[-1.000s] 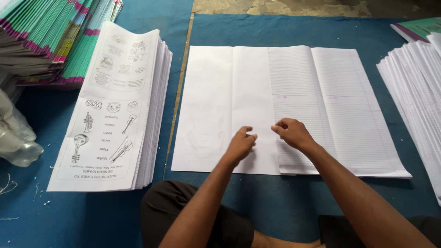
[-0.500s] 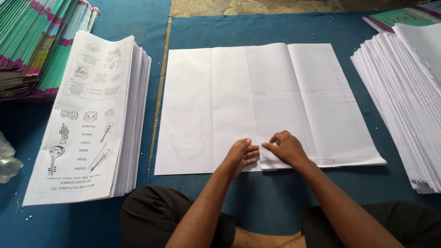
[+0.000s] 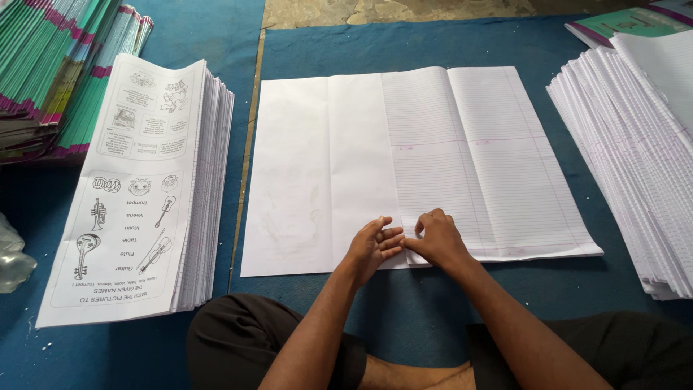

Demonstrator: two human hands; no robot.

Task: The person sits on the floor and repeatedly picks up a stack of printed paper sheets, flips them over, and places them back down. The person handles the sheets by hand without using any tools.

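Fingers [image 3: 386,235] of the left hand [image 3: 372,249] lie flat and loosely spread on the big sheet [image 3: 419,159], gripping nothing; the right hand [image 3: 437,240] has its fingers curled, tips pinching at the sheet's near edge beside the middle fold. A second ago the two hands sat a little apart on that edge; now they have closed up and touch each other at the fingertips, and both have slid nearer the sheet's bottom margin.

The sheet lies open and flat on the blue mat [image 3: 433,318], blank on its left half, ruled on its right, in the same place as before. Left of the sheet stands a tall stack of printed pages [image 3: 137,209] with drawings of musical instruments on top. Beyond that stack, further left of the sheet, lean piles of green-covered books [image 3: 50,65]. Right of the sheet sits a fanned stack of ruled paper [image 3: 635,166]. The person's crossed legs in dark cloth are just below the sheet.
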